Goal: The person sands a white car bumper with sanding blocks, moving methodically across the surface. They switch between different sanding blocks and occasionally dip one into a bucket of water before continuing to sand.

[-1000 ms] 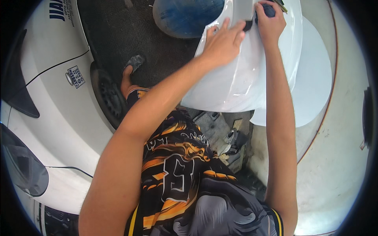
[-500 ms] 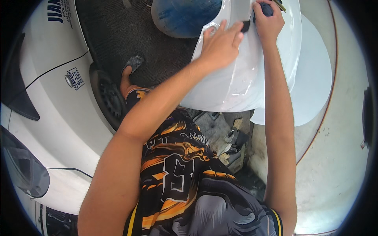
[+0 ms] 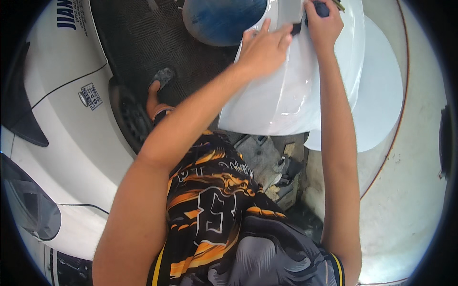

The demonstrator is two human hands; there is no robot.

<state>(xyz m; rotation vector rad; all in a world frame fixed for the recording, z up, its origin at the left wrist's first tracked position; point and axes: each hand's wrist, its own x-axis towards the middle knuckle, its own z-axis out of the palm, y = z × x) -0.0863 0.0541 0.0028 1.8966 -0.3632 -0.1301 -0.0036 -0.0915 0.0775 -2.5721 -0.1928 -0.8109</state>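
The dark blue-grey rounded object [image 3: 322, 9] sat on the far part of a glossy white curved panel [image 3: 286, 95], pinched between the thumb and fingers of the right hand [image 3: 326, 29]. A small flat black piece [image 3: 296, 29] lay just left of that hand. The left hand [image 3: 263, 52] was spread over the panel's left edge, its forefinger at the black piece; whether it gripped that piece could not be told. Over the last second the left hand had slid slightly leftward while the right kept its place, which suggested that the right hand did the fine work and the left steadied the panel. A smooth white rounded sheet [image 3: 381, 86] showed beyond the panel's right side, a blue-topped round container [image 3: 224, 21] stood past its left edge, and a white car [image 3: 71, 157] stood farther left.
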